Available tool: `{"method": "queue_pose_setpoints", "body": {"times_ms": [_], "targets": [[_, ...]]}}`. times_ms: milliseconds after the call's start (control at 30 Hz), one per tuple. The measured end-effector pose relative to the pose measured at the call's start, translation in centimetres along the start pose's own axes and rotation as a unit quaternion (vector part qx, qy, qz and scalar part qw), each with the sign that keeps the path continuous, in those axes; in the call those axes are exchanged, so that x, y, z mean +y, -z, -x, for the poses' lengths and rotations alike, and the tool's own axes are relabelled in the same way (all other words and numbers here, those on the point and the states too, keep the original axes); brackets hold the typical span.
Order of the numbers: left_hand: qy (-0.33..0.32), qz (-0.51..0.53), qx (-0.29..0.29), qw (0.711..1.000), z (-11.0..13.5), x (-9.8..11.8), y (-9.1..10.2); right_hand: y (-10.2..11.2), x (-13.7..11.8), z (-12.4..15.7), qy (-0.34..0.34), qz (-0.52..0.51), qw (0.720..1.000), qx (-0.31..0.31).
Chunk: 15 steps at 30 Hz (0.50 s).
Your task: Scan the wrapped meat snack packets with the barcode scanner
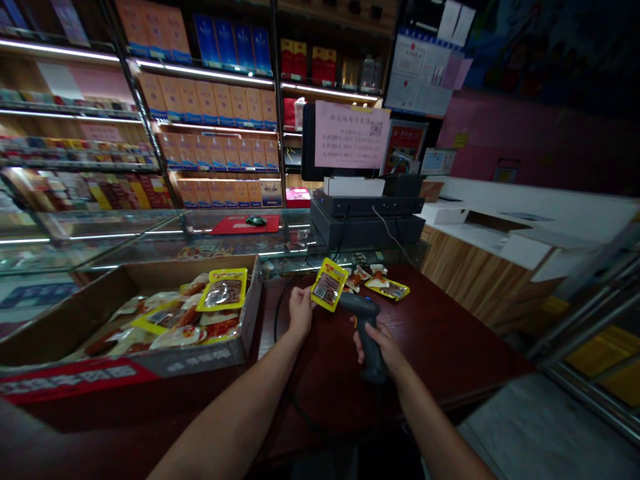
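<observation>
My left hand (301,311) pinches a yellow-edged snack packet (329,285) by its lower left side, held up above the counter. Wrapped around the handle of a dark barcode scanner (373,347) is my right hand (383,350). The scanner's head points left at the packet, close to its right edge. Behind the scanner lie another yellow packet (389,289) and a few small white-and-brown packets (379,275). To the left, an open cardboard box (251,300) holds several packets, among them a yellow one (223,291) on top.
The dark red counter (425,347) carries a black scanner cable (278,313). A monitor with a pink notice (353,137) and a black cash drawer (340,227) stand at the back. A red mat (227,225) with a mouse (256,221) lies on the glass case.
</observation>
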<state>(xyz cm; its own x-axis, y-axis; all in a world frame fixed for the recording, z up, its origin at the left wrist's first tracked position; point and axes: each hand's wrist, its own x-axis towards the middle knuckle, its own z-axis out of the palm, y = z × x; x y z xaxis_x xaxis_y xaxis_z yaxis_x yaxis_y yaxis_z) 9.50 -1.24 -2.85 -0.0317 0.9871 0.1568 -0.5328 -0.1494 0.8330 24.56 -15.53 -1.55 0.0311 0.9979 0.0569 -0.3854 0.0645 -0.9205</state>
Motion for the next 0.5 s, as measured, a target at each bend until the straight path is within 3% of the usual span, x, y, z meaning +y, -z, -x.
{"method": "queue_pose_setpoints", "body": {"times_ms": [200,367,500], "targets": [[-0.026,-0.026,-0.01,0.999,-0.42,-0.45,0.18,0.1,0.0,-0.16,0.009,-0.002,1.0,0.009],[-0.035,-0.091,0.025,0.995,-0.61,-0.73,0.23,0.12,0.01,-0.14,0.005,0.004,1.0,-0.005],[-0.034,-0.072,0.009,0.997,-0.55,-0.65,0.2,0.23,0.22,-0.18,0.005,-0.002,1.0,-0.007]]}}
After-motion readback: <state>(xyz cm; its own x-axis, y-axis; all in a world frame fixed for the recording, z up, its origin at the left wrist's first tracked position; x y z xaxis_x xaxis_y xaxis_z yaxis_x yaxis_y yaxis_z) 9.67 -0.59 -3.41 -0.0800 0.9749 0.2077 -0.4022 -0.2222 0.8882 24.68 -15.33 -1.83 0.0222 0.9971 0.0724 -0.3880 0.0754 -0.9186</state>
